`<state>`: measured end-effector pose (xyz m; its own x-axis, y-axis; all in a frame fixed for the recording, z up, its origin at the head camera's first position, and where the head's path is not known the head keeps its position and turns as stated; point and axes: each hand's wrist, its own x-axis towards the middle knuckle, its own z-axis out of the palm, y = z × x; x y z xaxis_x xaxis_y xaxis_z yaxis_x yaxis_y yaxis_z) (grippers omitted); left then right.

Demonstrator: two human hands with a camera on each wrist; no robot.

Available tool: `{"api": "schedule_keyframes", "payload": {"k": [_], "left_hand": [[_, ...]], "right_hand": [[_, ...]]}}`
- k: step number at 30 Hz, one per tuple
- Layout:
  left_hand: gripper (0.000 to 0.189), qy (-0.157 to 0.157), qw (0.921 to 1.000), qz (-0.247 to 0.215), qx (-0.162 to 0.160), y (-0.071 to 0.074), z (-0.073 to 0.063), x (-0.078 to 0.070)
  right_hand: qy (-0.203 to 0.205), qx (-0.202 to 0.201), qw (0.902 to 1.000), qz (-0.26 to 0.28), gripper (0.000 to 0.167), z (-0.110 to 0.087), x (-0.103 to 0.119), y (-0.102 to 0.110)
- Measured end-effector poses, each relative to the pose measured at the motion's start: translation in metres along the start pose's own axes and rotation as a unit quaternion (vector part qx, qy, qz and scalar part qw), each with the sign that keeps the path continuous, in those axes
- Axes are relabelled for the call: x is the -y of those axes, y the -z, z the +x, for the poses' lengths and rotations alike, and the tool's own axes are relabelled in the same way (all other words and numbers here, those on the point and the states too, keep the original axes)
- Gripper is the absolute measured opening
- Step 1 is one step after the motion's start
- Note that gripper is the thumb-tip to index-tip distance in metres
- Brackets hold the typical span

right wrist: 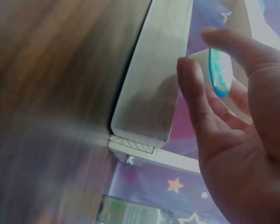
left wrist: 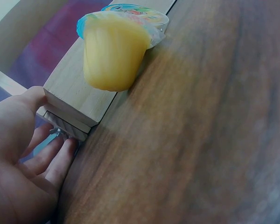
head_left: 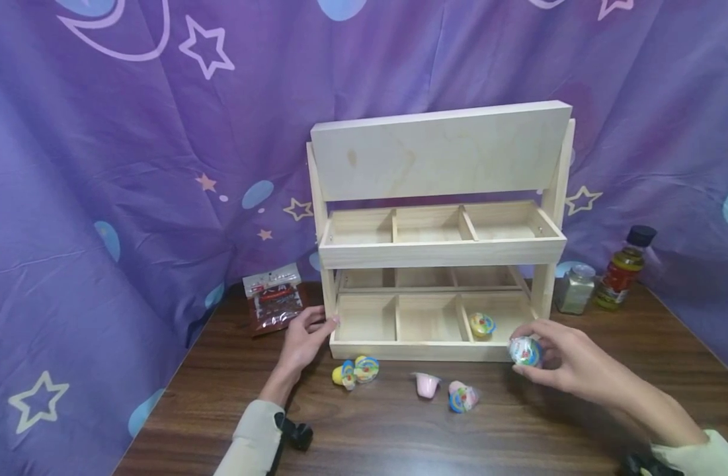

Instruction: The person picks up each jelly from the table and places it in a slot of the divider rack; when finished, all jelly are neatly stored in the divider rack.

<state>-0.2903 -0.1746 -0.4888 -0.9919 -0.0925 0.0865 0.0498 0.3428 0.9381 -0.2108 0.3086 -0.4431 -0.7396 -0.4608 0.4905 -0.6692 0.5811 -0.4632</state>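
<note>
A pale wooden shelf rack (head_left: 444, 254) with divided trays stands on the table. At its lower left corner, my left hand (head_left: 306, 340) grips the side, with the thumb on the front tray and the fingers against the post. My right hand (head_left: 568, 360) pinches a whitish jelly cup (head_left: 525, 351) by its edges, just off the rack's front right corner; its lid with a blue rim shows in the right wrist view. One yellow jelly cup (head_left: 481, 325) sits in the lower tray's right compartment. Before the rack lie yellow jelly cups (head_left: 366, 369) on the left and pink jelly cups (head_left: 426, 385) nearer the middle.
Left of the rack lies a dark red snack packet (head_left: 276, 301). A glass jar (head_left: 576, 289) and a dark-capped bottle (head_left: 621, 271) stand to its right. Behind hangs a purple curtain (head_left: 131, 198) with stars. Wood-grained table (head_left: 387, 443) extends in front.
</note>
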Motion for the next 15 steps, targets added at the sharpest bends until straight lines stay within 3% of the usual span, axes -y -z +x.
{"api": "schedule_keyframes", "payload": {"k": [9, 15], "left_hand": [[0.055, 0.000, 1.0000, -0.006, 0.002, 0.000, 0.001, 0.001], [0.057, 0.000, 1.0000, -0.004, -0.001, 0.001, 0.001, 0.001]], "right_hand": [[-0.042, -0.026, 0.9973, -0.055, 0.056, 0.025, -0.014, 0.011], [-0.035, -0.030, 0.9954, -0.084, 0.049, 0.041, -0.025, 0.012]]}}
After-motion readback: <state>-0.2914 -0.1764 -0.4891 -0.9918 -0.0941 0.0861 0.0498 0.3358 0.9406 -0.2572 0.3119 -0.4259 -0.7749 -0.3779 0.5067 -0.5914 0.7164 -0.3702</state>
